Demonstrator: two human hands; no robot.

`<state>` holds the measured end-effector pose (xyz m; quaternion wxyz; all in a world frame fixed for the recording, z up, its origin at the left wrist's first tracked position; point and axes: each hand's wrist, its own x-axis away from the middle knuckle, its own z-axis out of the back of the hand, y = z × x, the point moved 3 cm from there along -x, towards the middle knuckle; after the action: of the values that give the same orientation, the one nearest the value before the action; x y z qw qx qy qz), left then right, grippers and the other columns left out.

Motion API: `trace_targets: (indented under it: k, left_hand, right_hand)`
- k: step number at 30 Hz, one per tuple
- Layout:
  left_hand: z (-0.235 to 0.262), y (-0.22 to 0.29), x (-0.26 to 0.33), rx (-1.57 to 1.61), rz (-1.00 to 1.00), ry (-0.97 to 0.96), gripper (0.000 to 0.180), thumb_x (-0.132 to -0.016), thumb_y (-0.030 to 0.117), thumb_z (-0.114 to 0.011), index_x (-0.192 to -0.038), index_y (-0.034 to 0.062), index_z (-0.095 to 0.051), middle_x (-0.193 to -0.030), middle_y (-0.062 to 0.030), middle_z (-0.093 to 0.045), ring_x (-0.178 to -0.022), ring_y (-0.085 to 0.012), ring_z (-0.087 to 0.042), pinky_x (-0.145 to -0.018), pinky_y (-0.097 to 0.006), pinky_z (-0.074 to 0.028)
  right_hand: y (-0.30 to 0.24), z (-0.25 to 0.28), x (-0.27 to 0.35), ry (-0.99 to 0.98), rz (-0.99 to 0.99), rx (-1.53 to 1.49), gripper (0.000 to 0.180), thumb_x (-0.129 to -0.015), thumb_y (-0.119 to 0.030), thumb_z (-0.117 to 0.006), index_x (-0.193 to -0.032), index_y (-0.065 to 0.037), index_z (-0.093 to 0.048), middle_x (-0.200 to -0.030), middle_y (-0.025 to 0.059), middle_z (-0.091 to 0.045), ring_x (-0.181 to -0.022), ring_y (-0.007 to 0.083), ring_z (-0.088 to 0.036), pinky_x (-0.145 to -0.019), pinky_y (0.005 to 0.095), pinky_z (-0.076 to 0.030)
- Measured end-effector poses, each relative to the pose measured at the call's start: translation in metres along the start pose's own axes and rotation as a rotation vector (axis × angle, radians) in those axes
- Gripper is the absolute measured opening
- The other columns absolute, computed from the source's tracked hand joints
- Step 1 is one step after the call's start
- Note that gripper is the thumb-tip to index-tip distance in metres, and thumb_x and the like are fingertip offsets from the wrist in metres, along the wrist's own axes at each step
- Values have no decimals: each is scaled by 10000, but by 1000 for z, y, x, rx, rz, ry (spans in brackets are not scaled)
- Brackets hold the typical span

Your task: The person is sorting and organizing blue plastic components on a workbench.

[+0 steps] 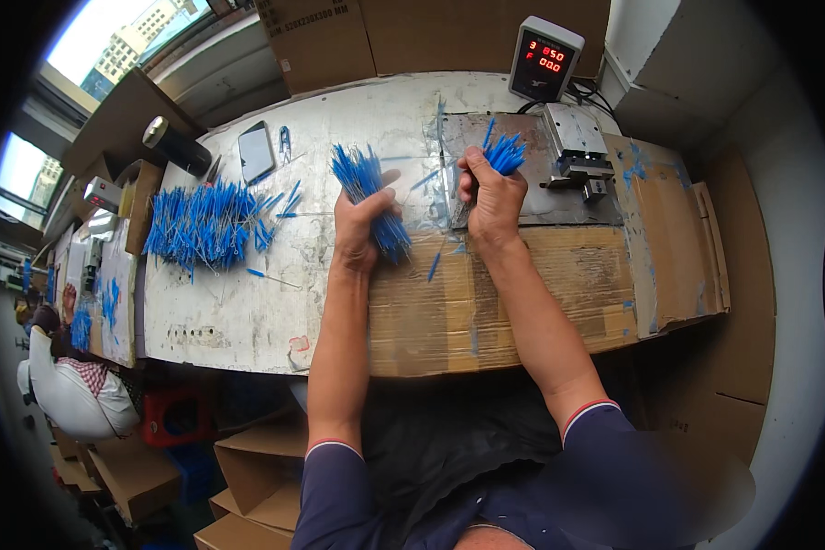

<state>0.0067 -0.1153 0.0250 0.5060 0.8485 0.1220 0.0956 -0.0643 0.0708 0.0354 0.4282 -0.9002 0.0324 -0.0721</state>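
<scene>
My left hand [356, 225] is closed around a thick bundle of thin wires with blue plastic ends [359, 172]; blue ends stick out above the fist and below it. To its right, my right hand [495, 200] grips a smaller bunch of blue plastic pieces [507, 154], their tips fanning out at the top. Whatever part of this bunch lies inside the fist is hidden. A large heap of the same blue-ended wires [206, 225] lies on the white worktop at the left. One loose blue-ended wire [270, 277] rests just in front of the heap.
A small metal press-like machine [579, 147] stands at the right, with a display box [546, 60] behind it. Cardboard [541, 284] covers the near right worktop. A phone [256, 152] and a dark flask [176, 147] lie at the back left. Another person [82, 394] sits far left.
</scene>
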Motion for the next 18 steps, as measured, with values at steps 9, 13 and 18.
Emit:
trace_targets:
  k: [9, 13, 18]
  left_hand:
    - [-7, 14, 3, 103, -135, -10, 494, -816, 45, -705, -1272, -101, -584, -764, -87, -659, -667, -159, -633, -668, -270, -525]
    - [-6, 11, 6, 50, -136, 3, 426, -817, 60, -721, -1207, -79, -622, -784, -83, -666, -677, -162, -641, -673, -275, -528]
    - [-3, 1, 3, -30, -54, -122, 551, -853, 56, -748, -1349, -9, -515, -1094, -131, -680, -792, -167, -683, -714, -306, -586]
  right_hand:
    - [25, 3, 1, -78, -327, -34, 136, -902, -104, -786, -909, -17, -681, -829, 107, -705, -582, 140, -598, -447, 263, -423]
    - [28, 3, 6, -83, -347, -51, 138, -902, -103, -787, -924, -19, -681, -845, 111, -710, -597, 144, -600, -464, 267, -432]
    - [34, -2, 13, -126, -382, -126, 166, -892, -94, -785, -990, -31, -668, -870, 126, -732, -621, 157, -630, -491, 296, -460]
